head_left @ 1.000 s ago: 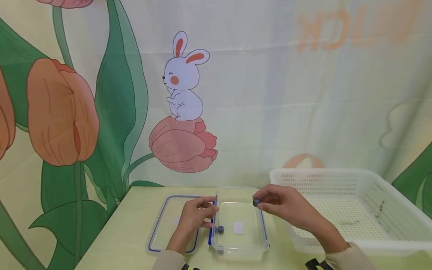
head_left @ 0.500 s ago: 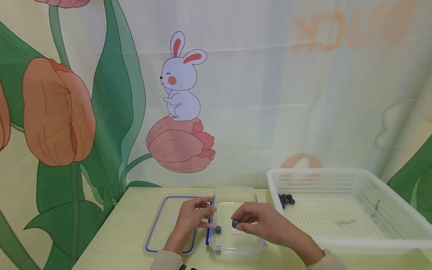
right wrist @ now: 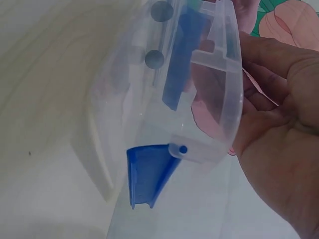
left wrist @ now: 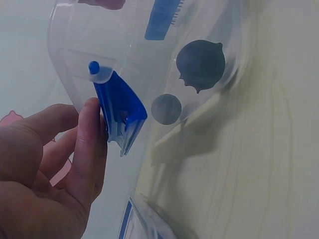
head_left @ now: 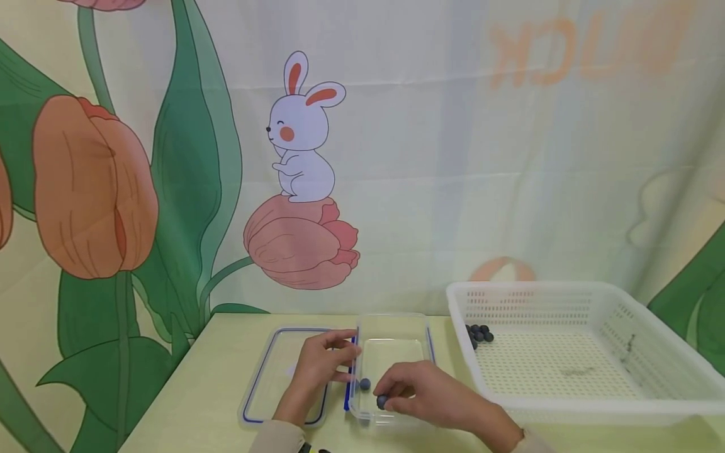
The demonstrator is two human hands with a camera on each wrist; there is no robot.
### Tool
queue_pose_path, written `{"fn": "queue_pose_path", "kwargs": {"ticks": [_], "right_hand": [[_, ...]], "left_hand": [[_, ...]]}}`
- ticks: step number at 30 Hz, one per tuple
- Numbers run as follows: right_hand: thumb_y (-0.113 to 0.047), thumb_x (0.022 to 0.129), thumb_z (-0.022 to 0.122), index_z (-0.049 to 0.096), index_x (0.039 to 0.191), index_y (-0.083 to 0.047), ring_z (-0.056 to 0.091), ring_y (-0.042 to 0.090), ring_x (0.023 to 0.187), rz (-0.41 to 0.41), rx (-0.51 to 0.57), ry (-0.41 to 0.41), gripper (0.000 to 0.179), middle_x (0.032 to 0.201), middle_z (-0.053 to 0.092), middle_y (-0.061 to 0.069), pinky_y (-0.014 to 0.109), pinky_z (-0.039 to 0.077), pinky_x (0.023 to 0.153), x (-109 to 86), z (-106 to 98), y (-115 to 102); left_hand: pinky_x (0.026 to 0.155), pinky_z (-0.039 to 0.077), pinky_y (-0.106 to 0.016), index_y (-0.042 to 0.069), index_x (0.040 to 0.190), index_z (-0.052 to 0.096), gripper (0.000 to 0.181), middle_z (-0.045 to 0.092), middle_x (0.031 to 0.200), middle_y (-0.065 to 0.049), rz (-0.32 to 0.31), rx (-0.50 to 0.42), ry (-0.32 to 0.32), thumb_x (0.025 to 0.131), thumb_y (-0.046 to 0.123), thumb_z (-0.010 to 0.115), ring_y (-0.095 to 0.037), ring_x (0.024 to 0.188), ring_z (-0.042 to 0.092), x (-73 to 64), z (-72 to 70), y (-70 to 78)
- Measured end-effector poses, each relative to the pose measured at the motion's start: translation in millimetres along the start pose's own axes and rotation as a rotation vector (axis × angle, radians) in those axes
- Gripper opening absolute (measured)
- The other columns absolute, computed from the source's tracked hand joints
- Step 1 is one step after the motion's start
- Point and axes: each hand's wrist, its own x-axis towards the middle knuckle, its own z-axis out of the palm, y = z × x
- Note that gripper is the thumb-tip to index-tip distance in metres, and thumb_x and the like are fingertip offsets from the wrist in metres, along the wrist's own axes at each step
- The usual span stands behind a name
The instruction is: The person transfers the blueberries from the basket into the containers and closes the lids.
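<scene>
A clear plastic food container with blue side latches stands on the table. My left hand touches its left side; in the left wrist view, the fingers lie against the outside by a hanging blue latch. My right hand is over the container's front part, pinching a blueberry between thumb and fingers. Another blueberry lies inside near the left wall. Through the plastic, the left wrist view shows a blueberry with its crown.
Flat on the table, a clear lid with a blue seal lies left of the container. A white perforated basket stands to the right, with several blueberries in its left corner. A printed curtain hangs behind.
My right hand has carried its blueberry from the container's right rim leftward and toward me, over the inside. My left hand has stayed at the left side. The basket's blueberries have come into view.
</scene>
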Motion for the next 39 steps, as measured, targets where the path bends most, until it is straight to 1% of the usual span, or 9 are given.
{"fn": "queue_pose_path", "kwargs": {"ticks": [5,10,12,20,25,29,34,38,39], "right_hand": [[-0.002,0.099,0.073,0.075,0.114,-0.002,0.073,0.005,0.094,-0.008,-0.033,0.005,0.015,0.108,0.077,0.002,0.025,0.062,0.085,1.4,3,2],[-0.004,0.099,0.073,0.076,0.115,-0.003,0.073,0.006,0.095,0.049,-0.013,0.01,0.016,0.107,0.078,-0.001,0.024,0.061,0.084,3.3,4,2],[-0.004,0.099,0.074,0.076,0.114,-0.003,0.073,0.006,0.095,0.059,-0.003,0.014,0.015,0.106,0.078,-0.002,0.024,0.06,0.084,3.9,5,3],[-0.006,0.1,0.073,0.075,0.115,-0.001,0.072,0.006,0.095,0.062,0.01,0.012,0.015,0.107,0.078,0.006,0.024,0.06,0.086,3.1,5,2],[-0.007,0.101,0.072,0.076,0.114,-0.005,0.071,0.005,0.098,0.033,-0.049,0.015,0.014,0.109,0.077,0.004,0.025,0.06,0.087,3.5,3,1],[-0.009,0.102,0.072,0.075,0.115,-0.008,0.072,0.005,0.099,0.014,-0.071,0.026,0.014,0.111,0.077,0.001,0.026,0.061,0.089,1.8,-3,-4],[-0.01,0.102,0.073,0.074,0.116,-0.01,0.073,0.007,0.097,-0.002,-0.091,0.074,0.015,0.111,0.075,-0.003,0.029,0.062,0.09,-3.8,-16,-13],[-0.011,0.102,0.072,0.074,0.117,-0.01,0.073,0.009,0.098,0.005,-0.099,0.105,0.015,0.111,0.074,-0.003,0.029,0.062,0.091,-6.7,-28,-22],[-0.011,0.102,0.072,0.073,0.117,-0.009,0.073,0.01,0.098,-0.004,-0.105,0.11,0.015,0.111,0.074,-0.003,0.03,0.062,0.09,-7.2,-31,-24]], "left_hand": [[0.065,0.065,-0.033,0.009,0.132,0.075,0.039,0.069,0.105,-0.01,-0.004,-0.007,-0.002,0.094,0.01,0.081,-0.022,0.087,0.071,0.3,-0.8,0.4],[0.065,0.065,-0.033,0.009,0.132,0.075,0.04,0.07,0.105,-0.01,-0.001,-0.008,0.001,0.093,0.011,0.082,-0.022,0.087,0.071,0.3,-1.7,0.5],[0.065,0.065,-0.033,0.008,0.133,0.075,0.04,0.07,0.105,-0.01,0.002,-0.01,-0.001,0.093,0.011,0.082,-0.022,0.087,0.071,0.1,-2.1,0.3],[0.065,0.065,-0.033,0.009,0.133,0.075,0.039,0.069,0.106,-0.01,-0.002,-0.016,0.001,0.094,0.01,0.081,-0.023,0.088,0.071,0.1,-2.9,-0.5],[0.065,0.066,-0.033,0.009,0.133,0.075,0.038,0.069,0.106,-0.01,-0.004,-0.015,0.003,0.095,0.01,0.08,-0.023,0.088,0.071,0.7,-3.1,-0.5],[0.065,0.065,-0.033,0.009,0.133,0.075,0.038,0.069,0.105,-0.01,-0.007,-0.012,0.005,0.095,0.01,0.08,-0.022,0.087,0.071,1.0,-3.1,-0.6],[0.064,0.065,-0.034,0.008,0.133,0.075,0.039,0.069,0.105,-0.01,0.003,-0.022,-0.012,0.094,0.011,0.082,-0.022,0.086,0.07,-0.2,-2.3,-0.4],[0.064,0.065,-0.034,0.008,0.133,0.075,0.04,0.069,0.105,-0.01,0.005,-0.024,-0.014,0.094,0.011,0.082,-0.022,0.085,0.071,-0.1,-1.0,-0.4],[0.064,0.065,-0.034,0.008,0.133,0.075,0.04,0.069,0.106,-0.01,0.002,-0.023,-0.012,0.094,0.011,0.082,-0.022,0.085,0.071,0.0,-0.6,-0.5]]}}
